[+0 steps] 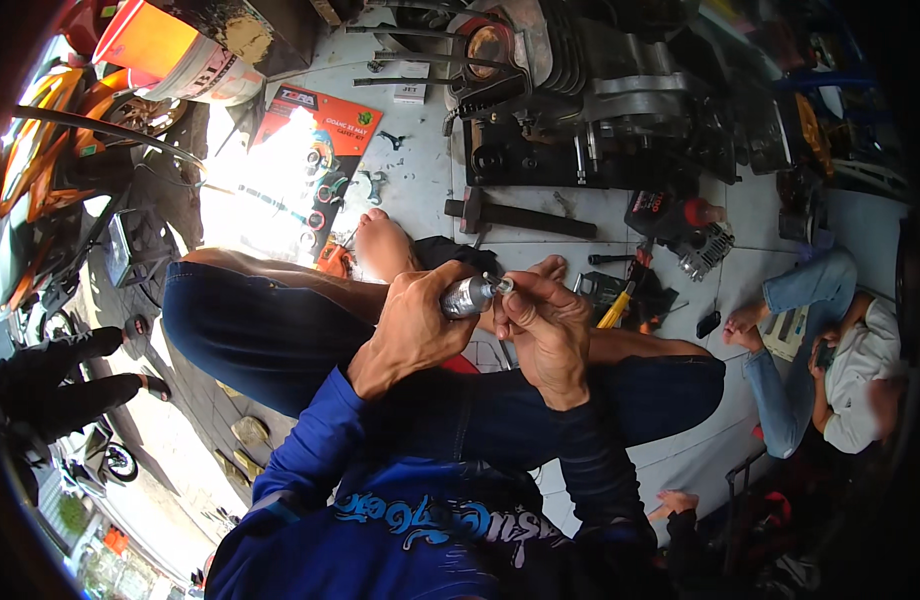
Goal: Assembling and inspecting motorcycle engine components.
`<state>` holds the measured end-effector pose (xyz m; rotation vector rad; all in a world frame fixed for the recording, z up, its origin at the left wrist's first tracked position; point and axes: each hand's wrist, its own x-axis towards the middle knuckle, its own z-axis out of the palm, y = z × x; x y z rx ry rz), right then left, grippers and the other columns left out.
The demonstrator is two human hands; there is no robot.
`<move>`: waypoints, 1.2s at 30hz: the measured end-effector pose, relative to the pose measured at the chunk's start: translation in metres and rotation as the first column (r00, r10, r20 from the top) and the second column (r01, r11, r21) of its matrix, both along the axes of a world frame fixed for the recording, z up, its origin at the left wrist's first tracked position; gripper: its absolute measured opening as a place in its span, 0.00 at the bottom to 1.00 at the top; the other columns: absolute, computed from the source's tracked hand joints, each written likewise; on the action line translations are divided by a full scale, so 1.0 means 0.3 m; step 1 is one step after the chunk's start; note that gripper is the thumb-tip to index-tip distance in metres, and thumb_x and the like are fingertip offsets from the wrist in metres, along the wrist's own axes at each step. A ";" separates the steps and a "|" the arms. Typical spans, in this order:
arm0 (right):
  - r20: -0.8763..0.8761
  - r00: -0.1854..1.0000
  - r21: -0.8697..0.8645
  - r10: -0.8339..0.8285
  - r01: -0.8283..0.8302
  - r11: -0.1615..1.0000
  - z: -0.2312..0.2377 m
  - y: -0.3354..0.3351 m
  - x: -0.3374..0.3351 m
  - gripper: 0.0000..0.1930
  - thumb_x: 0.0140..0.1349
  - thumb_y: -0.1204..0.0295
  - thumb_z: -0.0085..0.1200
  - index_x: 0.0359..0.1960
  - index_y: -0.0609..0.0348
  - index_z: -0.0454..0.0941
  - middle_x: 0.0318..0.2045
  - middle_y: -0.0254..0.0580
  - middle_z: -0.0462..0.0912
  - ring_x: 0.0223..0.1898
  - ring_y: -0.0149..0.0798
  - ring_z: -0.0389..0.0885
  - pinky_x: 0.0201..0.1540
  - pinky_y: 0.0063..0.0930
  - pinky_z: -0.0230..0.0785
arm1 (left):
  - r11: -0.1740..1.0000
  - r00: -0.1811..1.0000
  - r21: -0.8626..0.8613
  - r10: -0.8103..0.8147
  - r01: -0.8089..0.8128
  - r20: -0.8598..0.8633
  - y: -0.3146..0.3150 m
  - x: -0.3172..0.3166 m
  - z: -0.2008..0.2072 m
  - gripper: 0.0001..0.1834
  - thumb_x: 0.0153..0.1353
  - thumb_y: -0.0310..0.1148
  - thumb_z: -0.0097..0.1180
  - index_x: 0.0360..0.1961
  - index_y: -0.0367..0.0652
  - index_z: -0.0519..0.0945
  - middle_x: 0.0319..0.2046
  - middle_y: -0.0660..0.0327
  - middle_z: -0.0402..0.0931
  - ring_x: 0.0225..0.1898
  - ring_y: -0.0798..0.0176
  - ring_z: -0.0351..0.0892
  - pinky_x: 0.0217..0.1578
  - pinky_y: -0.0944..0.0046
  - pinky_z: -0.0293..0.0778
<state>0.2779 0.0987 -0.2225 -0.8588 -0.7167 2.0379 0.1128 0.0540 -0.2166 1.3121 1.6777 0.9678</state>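
Observation:
In front of my crossed legs, my left hand (410, 318) is wrapped round a short silver-grey cylinder (467, 298), perhaps a small motor or a tube. Its narrower end points right, toward my other hand. There my right hand (550, 325) pinches a small shiny piece at that tip, with thumb and fingers pressed together. I cannot make out whether the piece is part of the cylinder. Beyond both hands a hammer (520, 216) with a dark handle lies on the pale tiled floor (420, 190).
An engine (620, 85) with cooling fins stands at the far side. Left of it, an orange gasket packet (325, 125) lies in glare beside small metal parts. A yellow-handled tool (616, 308) and a dark bottle (655, 212) are to the right, near a seated person (830, 350).

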 end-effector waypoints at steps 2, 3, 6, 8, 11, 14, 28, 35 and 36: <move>0.049 0.999 0.063 0.010 -0.013 0.998 0.008 0.005 0.007 0.13 0.60 0.82 0.58 0.47 0.64 0.81 0.32 0.44 0.82 0.29 0.35 0.77 0.30 0.24 0.70 | 0.999 1.000 -0.042 0.004 -0.004 -0.021 0.001 -0.002 0.010 0.14 0.46 0.24 0.62 0.37 0.36 0.79 0.23 0.49 0.79 0.26 0.47 0.83 0.28 0.58 0.76; 0.049 0.999 0.063 0.010 -0.013 0.998 0.016 0.007 0.010 0.13 0.60 0.82 0.58 0.47 0.64 0.81 0.32 0.44 0.82 0.29 0.35 0.77 0.30 0.24 0.70 | 0.999 1.000 -0.042 0.004 -0.005 -0.021 0.001 -0.003 0.009 0.14 0.46 0.24 0.62 0.37 0.36 0.79 0.23 0.49 0.79 0.26 0.47 0.83 0.28 0.58 0.76; 0.222 0.974 0.121 0.033 -0.061 0.991 0.028 0.006 0.015 0.13 0.58 0.85 0.59 0.45 0.66 0.81 0.34 0.44 0.83 0.29 0.33 0.78 0.31 0.22 0.71 | 0.999 1.000 -0.032 -0.004 0.004 -0.007 0.000 -0.005 0.008 0.13 0.46 0.25 0.62 0.36 0.36 0.79 0.22 0.49 0.78 0.25 0.46 0.82 0.27 0.57 0.75; 0.291 0.957 0.215 -0.007 -0.058 0.975 0.022 0.002 0.017 0.14 0.55 0.86 0.63 0.44 0.68 0.80 0.39 0.45 0.83 0.32 0.28 0.80 0.34 0.17 0.75 | 0.999 1.000 -0.047 0.001 -0.001 -0.017 0.002 -0.003 0.014 0.11 0.46 0.26 0.62 0.33 0.37 0.78 0.21 0.49 0.77 0.25 0.45 0.81 0.27 0.56 0.74; 0.379 0.923 0.368 -0.061 -0.090 0.926 0.037 0.007 0.007 0.14 0.54 0.85 0.64 0.43 0.69 0.80 0.41 0.44 0.82 0.34 0.29 0.81 0.39 0.18 0.77 | 0.998 1.000 -0.055 0.008 -0.008 -0.018 0.002 -0.003 0.018 0.10 0.46 0.26 0.62 0.32 0.37 0.78 0.20 0.49 0.77 0.25 0.44 0.81 0.27 0.55 0.74; 0.379 0.922 0.402 -0.085 -0.081 0.912 0.054 0.011 -0.003 0.13 0.54 0.85 0.65 0.42 0.69 0.81 0.41 0.44 0.83 0.37 0.30 0.83 0.42 0.18 0.77 | 0.998 1.000 -0.054 0.008 -0.009 -0.016 0.003 -0.004 0.019 0.10 0.47 0.27 0.63 0.31 0.37 0.77 0.20 0.48 0.76 0.25 0.43 0.80 0.27 0.55 0.74; 0.407 0.908 0.412 -0.101 -0.084 0.907 0.048 -0.004 -0.005 0.13 0.54 0.86 0.64 0.42 0.70 0.81 0.40 0.46 0.83 0.38 0.32 0.83 0.43 0.21 0.79 | 1.000 0.997 -0.019 0.012 -0.014 -0.076 -0.005 -0.006 -0.007 0.09 0.48 0.26 0.63 0.32 0.36 0.79 0.18 0.48 0.76 0.22 0.44 0.80 0.24 0.55 0.73; 0.310 0.949 0.206 -0.061 -0.004 0.979 0.021 -0.021 -0.004 0.12 0.59 0.83 0.62 0.44 0.70 0.81 0.33 0.41 0.83 0.27 0.26 0.77 0.27 0.16 0.70 | 1.000 0.991 -0.018 0.018 -0.021 -0.129 -0.007 -0.006 -0.027 0.10 0.49 0.27 0.65 0.32 0.36 0.79 0.19 0.48 0.77 0.23 0.45 0.81 0.24 0.56 0.74; 0.311 0.949 0.206 -0.061 -0.005 0.979 0.022 -0.023 -0.006 0.12 0.59 0.83 0.62 0.44 0.70 0.81 0.33 0.41 0.83 0.27 0.26 0.77 0.27 0.16 0.70 | 1.000 0.991 -0.018 0.019 -0.021 -0.129 -0.006 -0.006 -0.027 0.10 0.49 0.27 0.65 0.32 0.36 0.79 0.19 0.48 0.77 0.23 0.45 0.81 0.24 0.56 0.74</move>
